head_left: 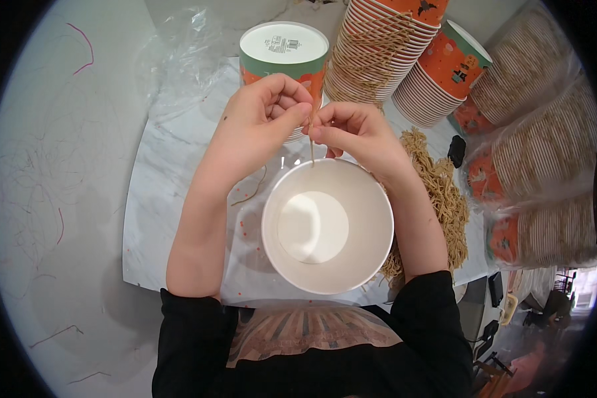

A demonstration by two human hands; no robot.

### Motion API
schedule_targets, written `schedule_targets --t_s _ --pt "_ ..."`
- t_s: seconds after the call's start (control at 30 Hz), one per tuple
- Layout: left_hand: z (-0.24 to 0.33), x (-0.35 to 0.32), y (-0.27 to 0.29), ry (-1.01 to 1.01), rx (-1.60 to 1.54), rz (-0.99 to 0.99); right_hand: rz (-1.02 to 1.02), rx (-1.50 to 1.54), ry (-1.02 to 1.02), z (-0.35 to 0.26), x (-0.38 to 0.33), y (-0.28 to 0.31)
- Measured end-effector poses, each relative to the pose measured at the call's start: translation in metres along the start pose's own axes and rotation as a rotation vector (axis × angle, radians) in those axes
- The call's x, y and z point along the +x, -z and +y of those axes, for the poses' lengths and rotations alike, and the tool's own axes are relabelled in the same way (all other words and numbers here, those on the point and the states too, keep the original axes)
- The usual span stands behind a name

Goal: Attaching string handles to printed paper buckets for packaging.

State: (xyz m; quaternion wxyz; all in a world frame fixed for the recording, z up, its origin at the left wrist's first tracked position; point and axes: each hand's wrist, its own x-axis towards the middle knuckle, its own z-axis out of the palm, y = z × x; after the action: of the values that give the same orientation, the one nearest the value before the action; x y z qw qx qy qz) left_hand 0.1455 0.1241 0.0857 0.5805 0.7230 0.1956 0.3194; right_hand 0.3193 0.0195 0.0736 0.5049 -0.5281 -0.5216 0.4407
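Note:
A white paper bucket (371,219) stands mouth up on the table in front of me, its inside bare. Above its far rim, my left hand (262,126) pinches a thin tan cord (312,152) between thumb and fingers. From the other side my right hand (358,129) pinches the same cord close by, the fingertips of both hands almost touching. The cord hangs down to the bucket's rim; whether it passes through a hole there I cannot tell. A heap of tan cords (444,199) lies to the right, partly behind my right forearm.
Behind my hands stand an upside-down orange and green bucket (284,43), a tall stack of buckets with cords (378,53) and a tilted stack (434,83). Plastic-wrapped stacks (537,146) fill the right. A loose cord strand (255,189), clear plastic (186,60) and a black object (456,151) lie around.

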Motion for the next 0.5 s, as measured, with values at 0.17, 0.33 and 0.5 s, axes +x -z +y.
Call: schedule_targets --t_s 0.17,0.33,0.5 --pt "-0.0001 0.0005 -0.0003 -0.004 0.052 0.021 0.004 0.086 0.001 0.0018 0.0007 -0.0041" --pt "-0.0014 0.0006 0.0014 0.024 0.033 -0.035 0.051 0.195 -0.026 0.0006 0.0020 -0.0092" --pt "-0.0021 0.0010 0.0001 -0.027 0.029 -0.018 -0.009 0.192 -0.050 0.0051 0.0031 -0.0052"
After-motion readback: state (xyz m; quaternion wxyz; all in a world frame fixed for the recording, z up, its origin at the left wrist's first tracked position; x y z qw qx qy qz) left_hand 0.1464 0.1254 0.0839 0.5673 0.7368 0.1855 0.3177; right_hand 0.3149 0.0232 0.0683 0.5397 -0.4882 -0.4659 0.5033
